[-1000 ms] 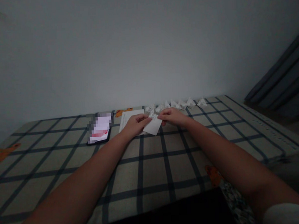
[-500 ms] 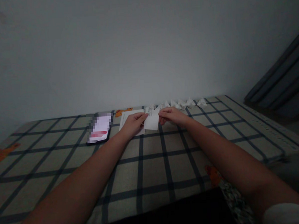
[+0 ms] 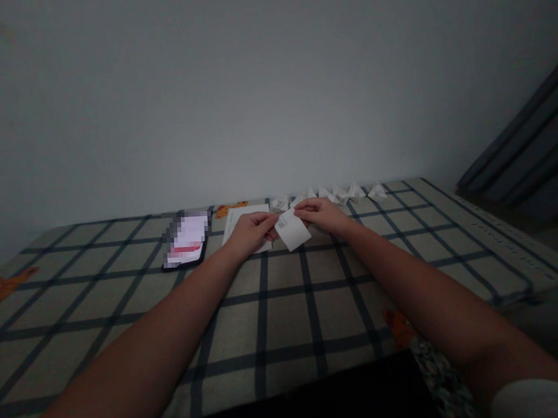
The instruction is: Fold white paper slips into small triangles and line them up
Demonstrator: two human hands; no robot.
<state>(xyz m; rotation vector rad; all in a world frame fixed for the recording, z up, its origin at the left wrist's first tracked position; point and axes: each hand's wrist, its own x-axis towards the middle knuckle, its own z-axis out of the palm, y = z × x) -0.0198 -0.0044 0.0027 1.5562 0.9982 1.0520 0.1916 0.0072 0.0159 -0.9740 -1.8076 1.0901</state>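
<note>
A small square piece of white paper (image 3: pixel 294 231) with some grey print near one corner is held up between both hands, tilted so one corner points down. My left hand (image 3: pixel 253 230) pinches its left corner between thumb and fingers. At the upper right edge, my right hand (image 3: pixel 320 213) pinches the same paper. Behind and partly under the left hand lie flat white sheets (image 3: pixel 235 219). Several folded white paper shapes (image 3: pixel 355 192) with pointed tops stand in a row beyond the right hand, some partly hidden by it.
A phone (image 3: pixel 186 239) with a lit, blurred-out screen lies left of the hands. Under everything spreads a checked cloth (image 3: pixel 284 315) with orange animal figures. A bare wall (image 3: pixel 273 91) rises behind, and a dark curtain (image 3: pixel 531 127) hangs at the right.
The paper square has turned between my fingers, from lying nearly straight to a diamond-like tilt, with its lower part swung right. Both hands stay in almost the same place.
</note>
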